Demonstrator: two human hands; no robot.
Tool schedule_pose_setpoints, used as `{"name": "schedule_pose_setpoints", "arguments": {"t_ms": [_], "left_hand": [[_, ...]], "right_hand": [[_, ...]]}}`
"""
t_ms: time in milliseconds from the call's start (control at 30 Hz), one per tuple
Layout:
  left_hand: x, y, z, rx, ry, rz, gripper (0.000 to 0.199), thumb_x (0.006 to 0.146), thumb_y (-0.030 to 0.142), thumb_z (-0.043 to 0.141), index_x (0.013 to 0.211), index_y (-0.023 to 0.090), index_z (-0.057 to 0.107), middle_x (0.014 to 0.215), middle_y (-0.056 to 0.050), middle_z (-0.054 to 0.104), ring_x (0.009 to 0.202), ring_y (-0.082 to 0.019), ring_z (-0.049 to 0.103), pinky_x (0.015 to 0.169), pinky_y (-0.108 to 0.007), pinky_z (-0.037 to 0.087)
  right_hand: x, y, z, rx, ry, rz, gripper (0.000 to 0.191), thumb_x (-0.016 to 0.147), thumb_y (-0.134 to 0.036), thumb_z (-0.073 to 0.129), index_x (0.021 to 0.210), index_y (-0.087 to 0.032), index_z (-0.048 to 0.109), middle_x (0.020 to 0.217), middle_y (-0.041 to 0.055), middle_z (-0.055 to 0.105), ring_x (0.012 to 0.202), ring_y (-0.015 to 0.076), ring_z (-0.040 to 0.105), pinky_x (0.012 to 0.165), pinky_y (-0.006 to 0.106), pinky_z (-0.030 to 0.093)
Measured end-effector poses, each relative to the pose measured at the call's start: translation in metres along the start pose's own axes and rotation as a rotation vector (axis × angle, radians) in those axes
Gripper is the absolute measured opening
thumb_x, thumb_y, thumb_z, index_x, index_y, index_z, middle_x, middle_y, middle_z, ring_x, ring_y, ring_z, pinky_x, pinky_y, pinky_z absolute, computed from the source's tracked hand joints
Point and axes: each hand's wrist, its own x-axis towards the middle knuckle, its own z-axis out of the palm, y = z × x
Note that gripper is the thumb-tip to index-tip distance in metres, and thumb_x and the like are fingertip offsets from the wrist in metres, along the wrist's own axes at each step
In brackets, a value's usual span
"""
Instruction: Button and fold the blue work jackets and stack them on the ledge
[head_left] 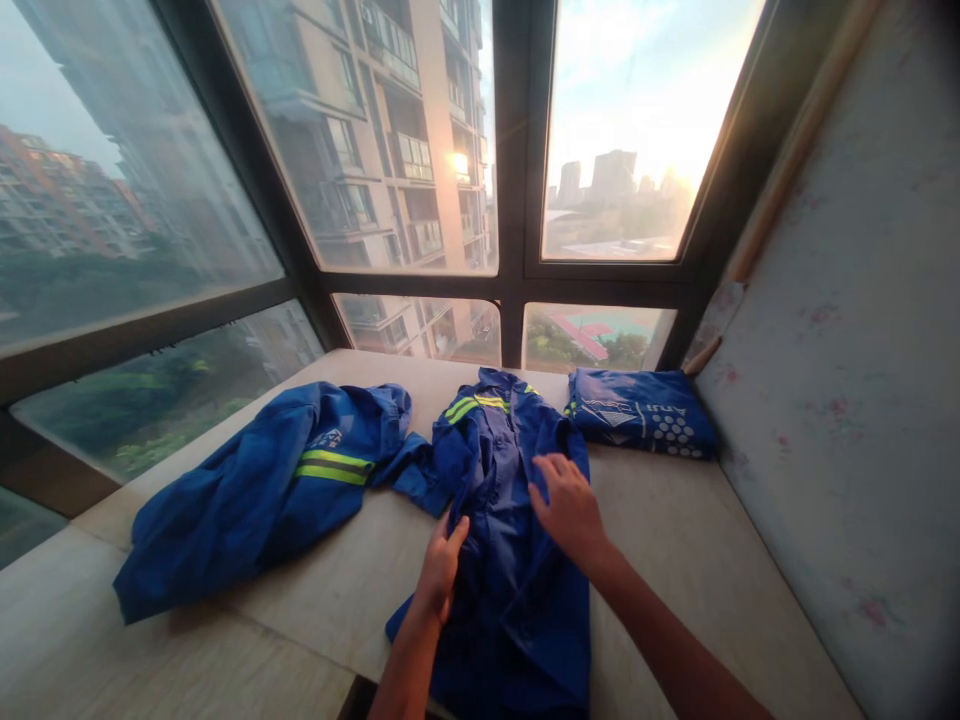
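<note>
A blue work jacket (499,540) with yellow-green reflective stripes lies lengthwise in front of me, its collar towards the window. At its left edge, my left hand (441,570) is closed on the fabric, with the thumb on top and the other fingers mostly hidden. My right hand (568,507) is over the jacket's right side, fingers apart and slightly bent; whether they touch the cloth is hard to make out. One sleeve (420,475) sticks out to the left, near a second blue jacket (255,490) that lies loosely bunched.
A folded blue garment (641,412) with white print rests at the back right of the pale sill (667,550). Dark window frames (514,200) rise behind and to the left. A flower-patterned wall (847,380) bounds the right side.
</note>
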Motion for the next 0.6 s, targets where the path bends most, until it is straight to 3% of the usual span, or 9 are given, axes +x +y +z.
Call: {"name": "schedule_pose_setpoints", "arguments": {"t_ms": [133, 233, 300, 400, 500, 600], "left_hand": [[-0.009, -0.002, -0.01, 0.246, -0.044, 0.053, 0.058, 0.087, 0.046, 0.062, 0.138, 0.019, 0.053, 0.138, -0.012, 0.061, 0.134, -0.027, 0.051, 0.115, -0.043, 0.037], [-0.02, -0.007, -0.019, 0.59, -0.071, 0.132, 0.067, 0.082, 0.043, 0.066, 0.142, 0.017, 0.049, 0.138, -0.014, 0.06, 0.129, -0.03, 0.055, 0.112, -0.045, 0.04], [-0.03, -0.013, -0.027, 0.83, -0.055, 0.184, 0.067, 0.077, 0.037, 0.068, 0.139, 0.017, 0.052, 0.135, -0.014, 0.062, 0.127, -0.031, 0.056, 0.11, -0.045, 0.041], [-0.045, -0.021, -0.037, 1.034, -0.015, 0.196, 0.047, 0.077, 0.028, 0.06, 0.123, 0.019, 0.065, 0.12, -0.012, 0.069, 0.115, -0.03, 0.063, 0.102, -0.042, 0.046], [-0.052, -0.025, -0.04, 0.975, 0.019, 0.181, 0.035, 0.081, 0.025, 0.052, 0.112, 0.021, 0.07, 0.11, -0.01, 0.073, 0.103, -0.027, 0.068, 0.092, -0.037, 0.05], [-0.049, -0.024, -0.036, 0.805, 0.061, 0.135, 0.03, 0.081, 0.031, 0.056, 0.104, 0.02, 0.072, 0.102, -0.009, 0.075, 0.092, -0.027, 0.07, 0.082, -0.035, 0.053]], "right_hand": [[-0.104, -0.019, 0.037, 0.041, -0.126, 0.028, 0.046, 0.081, -0.031, 0.066, 0.126, -0.023, 0.06, 0.124, 0.0132, 0.06, 0.115, 0.0329, 0.053, 0.094, 0.045, 0.044], [-0.136, -0.014, 0.053, 0.064, -0.138, 0.053, 0.039, 0.076, -0.018, 0.064, 0.115, -0.023, 0.065, 0.122, 0.0134, 0.059, 0.12, 0.0343, 0.05, 0.098, 0.047, 0.041], [-0.134, 0.001, 0.056, 0.106, -0.145, 0.059, 0.029, 0.076, -0.011, 0.057, 0.101, -0.022, 0.067, 0.114, 0.0119, 0.061, 0.115, 0.0309, 0.053, 0.097, 0.044, 0.042], [-0.116, 0.035, 0.05, 0.21, -0.137, 0.037, 0.029, 0.072, -0.003, 0.048, 0.088, -0.021, 0.064, 0.104, 0.009, 0.062, 0.107, 0.0247, 0.057, 0.094, 0.038, 0.045], [-0.1, 0.077, 0.038, 0.322, -0.104, 0.006, 0.031, 0.072, -0.002, 0.042, 0.085, -0.021, 0.063, 0.101, 0.0067, 0.063, 0.102, 0.0209, 0.059, 0.093, 0.034, 0.047], [-0.093, 0.124, 0.022, 0.353, -0.022, 0.092, 0.026, 0.077, -0.011, 0.043, 0.088, -0.021, 0.064, 0.099, 0.0061, 0.065, 0.097, 0.0207, 0.062, 0.09, 0.035, 0.048]]}}
